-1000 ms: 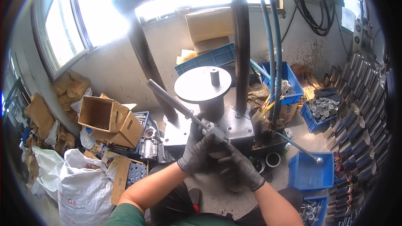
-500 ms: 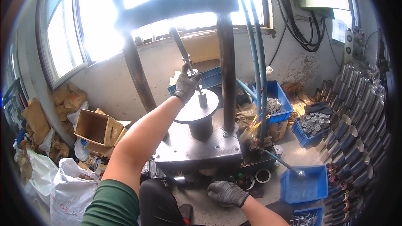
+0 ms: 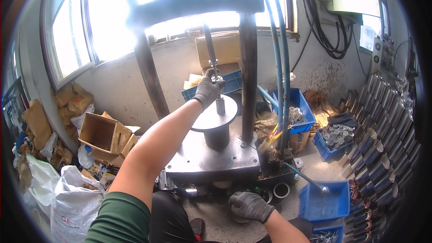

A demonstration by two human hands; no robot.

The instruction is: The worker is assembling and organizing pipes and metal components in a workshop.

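Note:
My left hand (image 3: pixel 209 91), in a grey glove, reaches out to the press. Its fingers are wrapped round a shiny metal fitting (image 3: pixel 218 79) below a long slim rod (image 3: pixel 209 42). The rod's top meets the crossbeam in the glare. Under this hand a short metal cylinder (image 3: pixel 220 106) stands on the round plate (image 3: pixel 229 116) of the press. My right hand (image 3: pixel 252 206), also gloved in grey, is low in front of the press base (image 3: pixel 211 164) with its fingers curled. What it holds, if anything, is hidden beneath the glove.
Dark press columns (image 3: pixel 248 76) flank the plate, with blue hoses (image 3: pixel 285 85) to the right. At right are a blue lever (image 3: pixel 299 172), blue bins (image 3: pixel 324 200) and stacked metal tubes (image 3: pixel 382 139). A cardboard box (image 3: pixel 96 134) and white sacks (image 3: pixel 76 202) lie left.
My left hand has shifted slightly right with the fitting, and the rod now hangs more upright. My right hand sits a little further right in the picture, still curled. The view has also shifted slightly.

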